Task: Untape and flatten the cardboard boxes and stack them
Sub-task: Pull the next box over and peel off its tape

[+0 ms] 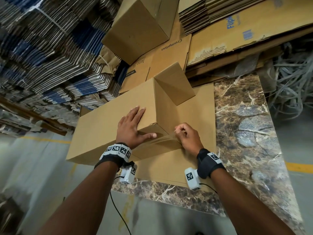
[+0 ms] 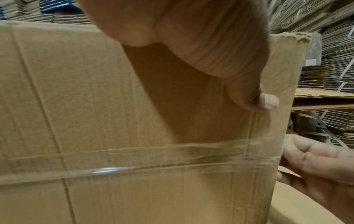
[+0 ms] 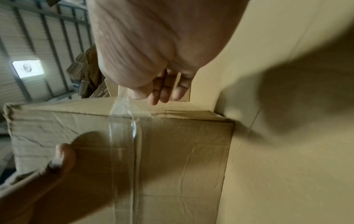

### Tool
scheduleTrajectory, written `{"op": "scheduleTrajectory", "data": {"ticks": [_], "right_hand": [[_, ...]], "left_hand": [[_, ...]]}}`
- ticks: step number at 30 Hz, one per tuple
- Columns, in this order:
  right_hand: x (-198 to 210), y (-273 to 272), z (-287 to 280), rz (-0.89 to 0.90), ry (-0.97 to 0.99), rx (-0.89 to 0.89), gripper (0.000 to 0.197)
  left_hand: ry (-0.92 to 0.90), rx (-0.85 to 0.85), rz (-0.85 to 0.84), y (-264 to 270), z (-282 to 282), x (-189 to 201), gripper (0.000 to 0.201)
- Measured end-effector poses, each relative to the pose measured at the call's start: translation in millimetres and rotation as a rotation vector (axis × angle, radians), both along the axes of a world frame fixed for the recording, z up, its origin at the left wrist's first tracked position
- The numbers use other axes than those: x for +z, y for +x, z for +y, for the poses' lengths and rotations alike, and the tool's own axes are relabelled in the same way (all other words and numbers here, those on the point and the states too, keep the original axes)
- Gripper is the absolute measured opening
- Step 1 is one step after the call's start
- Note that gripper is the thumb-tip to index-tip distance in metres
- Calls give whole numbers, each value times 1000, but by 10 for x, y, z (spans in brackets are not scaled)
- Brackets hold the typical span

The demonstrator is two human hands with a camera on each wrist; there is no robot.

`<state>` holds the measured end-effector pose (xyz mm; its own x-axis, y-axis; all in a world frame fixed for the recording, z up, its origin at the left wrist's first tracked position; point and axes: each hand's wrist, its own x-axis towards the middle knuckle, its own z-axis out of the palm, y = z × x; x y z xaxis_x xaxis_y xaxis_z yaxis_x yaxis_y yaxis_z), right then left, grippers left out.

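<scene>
**Clear tape pinched at box end**

Long brown cardboard box (image 1: 115, 122) lies on flat brown cardboard sheet (image 1: 201, 116) atop marble-pattern table (image 1: 240, 102). Left hand (image 1: 130, 126) w/ fingers spread flat, pressing box top, thumb on end face. Right hand (image 1: 188, 138) pinches clear tape strip (image 1: 162, 139), stretched off box end.

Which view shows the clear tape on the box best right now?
Left wrist: the clear tape runs across the box face. Right wrist shows its lifted end; head view shows the right hand pulling it.
</scene>
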<state>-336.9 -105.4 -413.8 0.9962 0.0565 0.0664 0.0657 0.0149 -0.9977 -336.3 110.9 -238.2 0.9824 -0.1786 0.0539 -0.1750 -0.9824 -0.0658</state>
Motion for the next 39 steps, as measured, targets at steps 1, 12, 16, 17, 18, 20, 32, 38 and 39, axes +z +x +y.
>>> {"op": "scheduleTrajectory", "data": {"ticks": [1,12,16,17,18,20,32,38,39], "right_hand": [[8,-55,-16,34,46,-5,12],[173,-389,-251,147,296,-245,11],[189,-509,-330,235,372,-295,5],[179,-534,-339,273,383,-282,10],[178,-567,-343,316,390,-264,18],[174,-627,-351,389,390,-215,32],[479,-1006,94,311,-109,-116,20],[427,-1146,437,248,-287,-270,23],[420,-1183,505,256,-311,-291,27]], "left_hand": [[-1,0,-1,2,-6,-2,116],[-16,152,34,140,-603,12,103],[-10,202,99,275,-781,37,97],[-13,204,118,295,-795,48,96],[-16,202,137,310,-797,60,94],[-40,189,188,326,-767,106,90],[-203,-55,360,-305,388,522,106],[49,14,259,-1010,1916,315,119],[69,37,247,-1117,2169,270,119]]}}
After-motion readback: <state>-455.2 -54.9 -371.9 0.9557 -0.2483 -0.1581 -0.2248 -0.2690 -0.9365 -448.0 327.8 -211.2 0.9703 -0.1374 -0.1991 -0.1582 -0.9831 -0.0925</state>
